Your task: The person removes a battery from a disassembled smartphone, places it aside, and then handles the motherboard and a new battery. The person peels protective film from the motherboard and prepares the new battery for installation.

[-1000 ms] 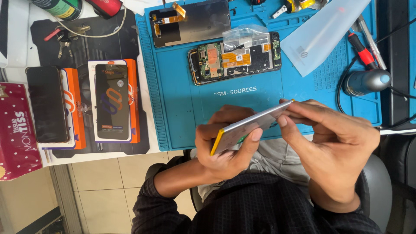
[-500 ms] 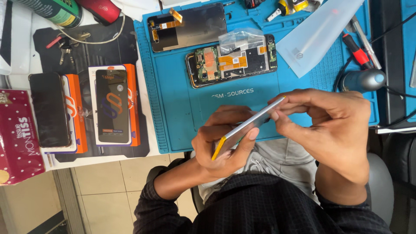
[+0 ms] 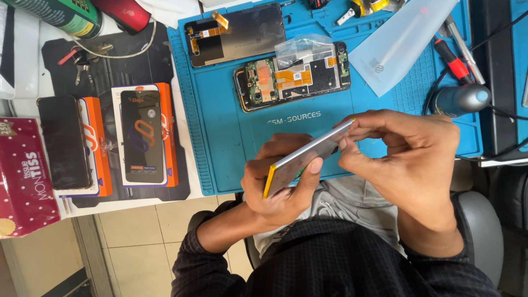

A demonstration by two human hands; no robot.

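Observation:
A flat silver phone battery (image 3: 304,158) with a yellow end sits in my left hand (image 3: 278,184), held edge-up over the near edge of the blue repair mat (image 3: 225,137). My right hand (image 3: 404,157) pinches the battery's far end with thumb and fingertips. Beyond the hands on the mat lies an opened phone body (image 3: 291,76) with its circuit boards showing and a small clear plastic bag on top. A detached screen panel (image 3: 235,34) with an orange flex cable lies further back.
Two boxed replacement screens (image 3: 144,135) and a dark phone (image 3: 63,142) lie on a black pad to the left, beside a red tissue pack (image 3: 22,181). A frosted plastic sheet (image 3: 399,41), a red-handled screwdriver (image 3: 452,58), a cabled grey tool (image 3: 459,99) and spray cans (image 3: 60,14) ring the mat.
The view has shifted slightly. My hands and the battery stay in nearly the same place; my right fingers have slid along the battery's far end.

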